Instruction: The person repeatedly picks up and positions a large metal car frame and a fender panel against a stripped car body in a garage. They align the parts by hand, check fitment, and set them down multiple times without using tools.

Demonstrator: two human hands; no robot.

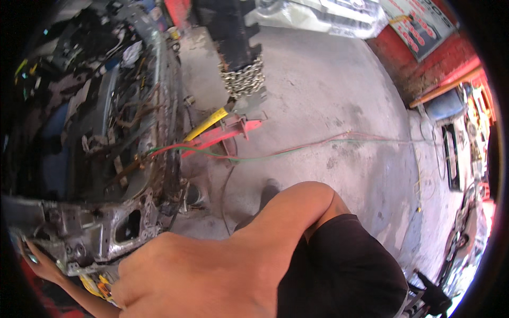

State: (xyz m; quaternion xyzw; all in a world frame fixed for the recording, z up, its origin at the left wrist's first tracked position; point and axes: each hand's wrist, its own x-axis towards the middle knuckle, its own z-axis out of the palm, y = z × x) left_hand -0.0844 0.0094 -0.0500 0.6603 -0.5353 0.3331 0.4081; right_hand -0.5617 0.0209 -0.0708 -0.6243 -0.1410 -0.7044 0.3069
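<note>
At the far left rim, my left hand (pixel 44 269) is beside the lower corner of a stripped car body (pixel 87 233) of bare grey metal. Its fingers curve around a small, dark, shiny thing (pixel 32 259), too small and bent by the lens to name. A bare arm (pixel 297 204) crosses the lower middle, its elbow bent back toward black shorts (pixel 344 270). My right hand does not show, hidden past that elbow. Inside the car body lie dark parts and wires. Yellow and orange items (pixel 96 286) lie just under its corner, near my left forearm.
A red stand with a yellow bar (pixel 207 124) is beside the car body, under a dark post wrapped in chain (pixel 244 79). Red and green hoses (pixel 297 153) cross the concrete floor. A plastic-covered car front (pixel 328 16), a sign (pixel 416 26) and a blue container (pixel 444 106) stand farther off.
</note>
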